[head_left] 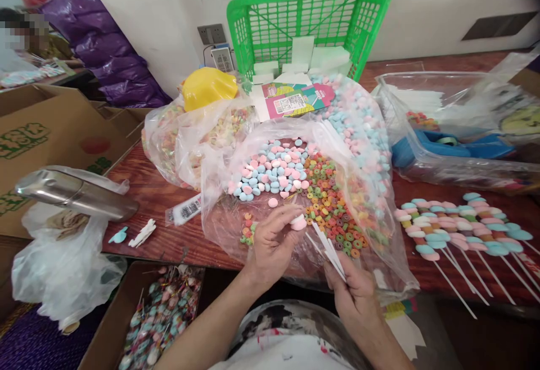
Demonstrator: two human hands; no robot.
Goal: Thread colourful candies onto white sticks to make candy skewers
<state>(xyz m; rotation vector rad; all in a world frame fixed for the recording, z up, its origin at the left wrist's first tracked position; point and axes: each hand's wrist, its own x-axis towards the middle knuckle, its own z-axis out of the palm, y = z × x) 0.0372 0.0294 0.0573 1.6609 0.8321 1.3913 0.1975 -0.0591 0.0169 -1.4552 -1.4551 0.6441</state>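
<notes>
My left hand [272, 243] pinches a pink round candy [298, 223] at its fingertips, low over an open clear plastic bag [219, 201]. That bag holds pink and blue disc candies [270, 170] and colourful ring candies [329, 201]. My right hand [352, 291] grips several thin white sticks [327, 246] that fan up and to the left, their tips close to the pink candy. Both hands are near the table's front edge.
Finished candy skewers [459, 229] lie in a row on the wooden table [147, 190] at right. A green basket [307, 21], more candy bags [189, 134], a clear bin [459, 128], a steel bottle [76, 193] and a cardboard box of wrapped candies [156, 319] surround the spot.
</notes>
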